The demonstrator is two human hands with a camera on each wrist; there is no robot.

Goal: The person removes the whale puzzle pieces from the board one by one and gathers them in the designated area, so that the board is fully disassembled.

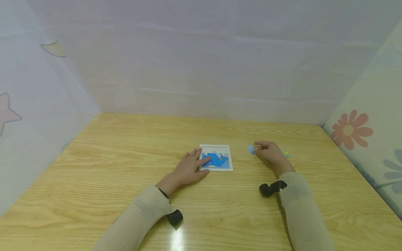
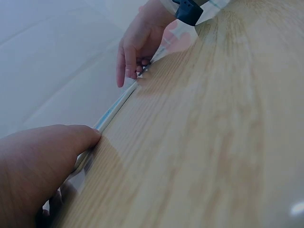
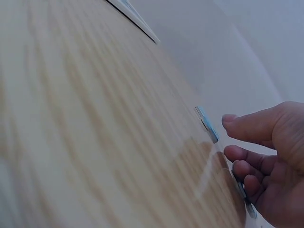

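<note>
Head view, whale puzzle (image 1: 216,160) in tray (image 1: 216,147)

On the wooden surface (image 1: 125,167) there are one framed puzzle board (image 1: 216,157), two loose puzzle pieces (image 1: 251,149) (image 1: 285,153), two hands (image 1: 189,168) (image 1: 270,152), and two dark wrist cameras (image 1: 174,217) (image 1: 272,188).

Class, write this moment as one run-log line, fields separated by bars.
left hand: rests on whale puzzle board | right hand: fingers at a loose blue piece, grip unclear | sun piece: lies beside right hand | surface: wooden table
</note>
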